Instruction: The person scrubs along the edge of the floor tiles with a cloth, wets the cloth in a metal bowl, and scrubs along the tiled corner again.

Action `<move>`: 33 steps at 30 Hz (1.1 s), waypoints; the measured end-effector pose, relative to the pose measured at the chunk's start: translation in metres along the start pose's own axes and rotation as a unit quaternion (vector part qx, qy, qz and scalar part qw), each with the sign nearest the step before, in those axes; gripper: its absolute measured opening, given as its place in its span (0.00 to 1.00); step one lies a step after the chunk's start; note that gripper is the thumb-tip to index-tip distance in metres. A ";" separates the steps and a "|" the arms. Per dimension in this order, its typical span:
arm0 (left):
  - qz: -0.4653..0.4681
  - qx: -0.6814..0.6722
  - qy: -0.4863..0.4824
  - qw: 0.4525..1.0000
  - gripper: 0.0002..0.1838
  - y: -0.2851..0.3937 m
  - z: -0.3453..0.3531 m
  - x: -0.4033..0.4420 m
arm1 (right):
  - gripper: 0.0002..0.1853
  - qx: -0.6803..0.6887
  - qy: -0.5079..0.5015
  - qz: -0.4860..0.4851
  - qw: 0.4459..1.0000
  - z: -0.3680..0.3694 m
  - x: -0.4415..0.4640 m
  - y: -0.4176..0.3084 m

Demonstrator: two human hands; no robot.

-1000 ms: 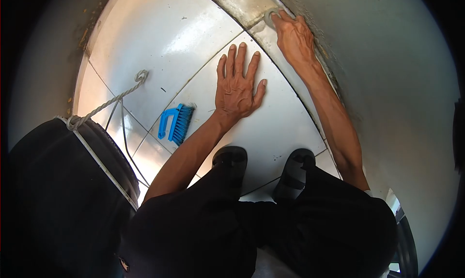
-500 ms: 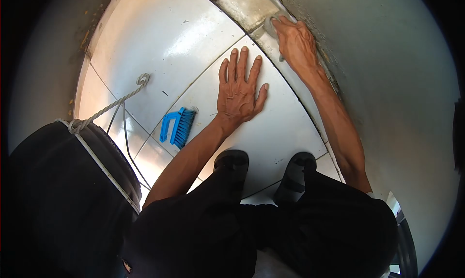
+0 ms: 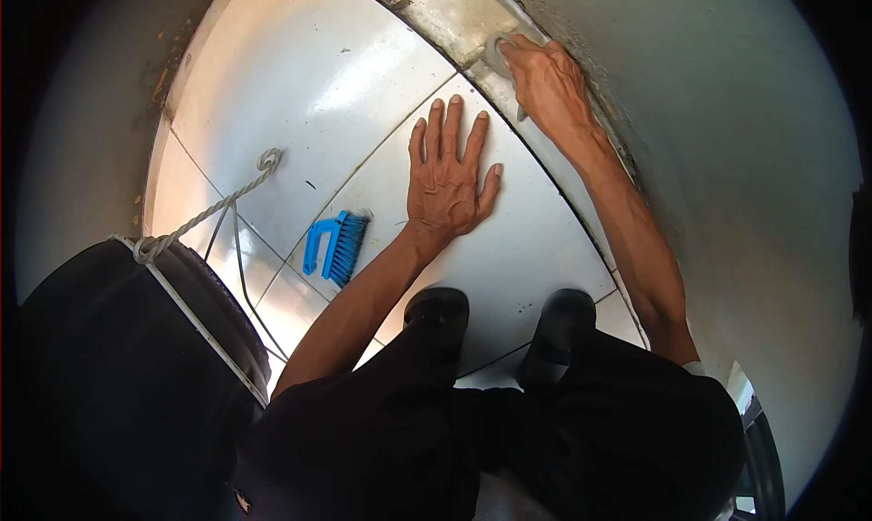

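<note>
My right hand (image 3: 547,85) is closed around a grey cloth (image 3: 496,58), pressing it onto the narrow strip of tile (image 3: 500,87) along the foot of the wall. Most of the cloth is hidden under the fingers, with a bit hanging out below them. Flat on the white tiled floor (image 3: 518,221) lies my left hand (image 3: 445,180), fingers spread and holding nothing. A blue scrubbing brush (image 3: 341,248) rests on its side to the left of my left forearm, its bristles facing right.
A black bucket (image 3: 118,367) with a knotted rope handle (image 3: 218,197) stands at the lower left. The grey wall (image 3: 745,176) curves up close on my right. My feet in dark sandals (image 3: 556,330) are on the floor below my hands. Stained patches mark the ledge (image 3: 445,12) at the top.
My right hand has shifted slightly left with the cloth along the strip. My left hand stays flat in place. The whole view has tilted a little, moving the floor lower.
</note>
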State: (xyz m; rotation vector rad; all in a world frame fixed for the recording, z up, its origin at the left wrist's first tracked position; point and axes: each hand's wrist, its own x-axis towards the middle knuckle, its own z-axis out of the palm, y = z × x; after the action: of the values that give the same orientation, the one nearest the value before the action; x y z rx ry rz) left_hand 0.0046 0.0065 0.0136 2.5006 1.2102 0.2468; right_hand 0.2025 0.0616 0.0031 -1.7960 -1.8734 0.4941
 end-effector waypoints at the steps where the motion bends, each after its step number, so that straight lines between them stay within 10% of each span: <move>1: -0.003 -0.003 -0.001 1.000 0.36 0.000 0.000 -0.001 | 0.13 -0.078 0.016 0.028 0.996 0.000 0.003 0.001; 33: -0.004 -0.001 0.001 1.000 0.37 0.001 0.001 -0.001 | 0.12 -0.114 0.035 0.047 0.992 0.001 0.008 -0.008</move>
State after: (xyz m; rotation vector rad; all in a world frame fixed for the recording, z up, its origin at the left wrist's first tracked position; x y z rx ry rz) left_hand 0.0049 0.0045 0.0129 2.4937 1.2197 0.2495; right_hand 0.1954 0.0695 0.0081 -2.0292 -1.8654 0.2526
